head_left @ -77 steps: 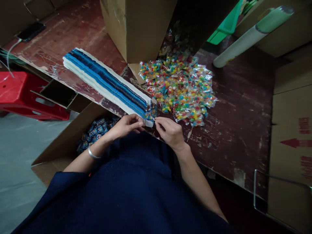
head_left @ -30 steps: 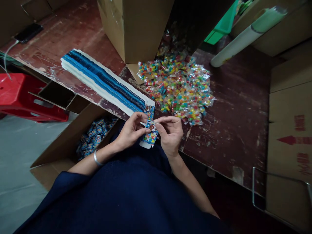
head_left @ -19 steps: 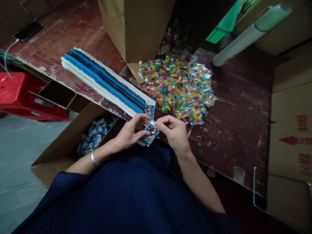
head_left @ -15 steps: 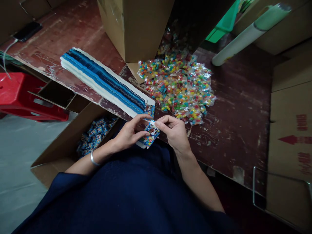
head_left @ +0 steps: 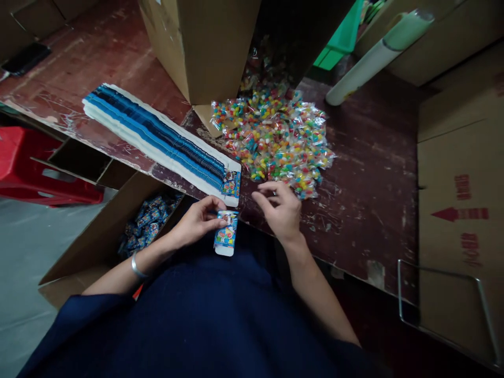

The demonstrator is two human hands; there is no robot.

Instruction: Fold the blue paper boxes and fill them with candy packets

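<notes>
My left hand pinches a small blue printed candy box by its left side, just off the table's front edge. The box's white end flap sticks out at the bottom. My right hand is apart from it, fingers slightly curled and spread, with nothing visible in them. Beyond the right hand lies a heap of clear candy packets full of colourful sweets. A long row of flat, unfolded blue-and-white boxes leans across the table behind my left hand.
Below the table edge at left, an open carton holds several small blue boxes. A red stool stands beyond it. A tall cardboard box, a white roll and a green crate are at the back. Large cartons line the right.
My right hand has let go of the candy box and moved right, its fingers opening. The left hand has drawn the box slightly left and downward, away from the row.
</notes>
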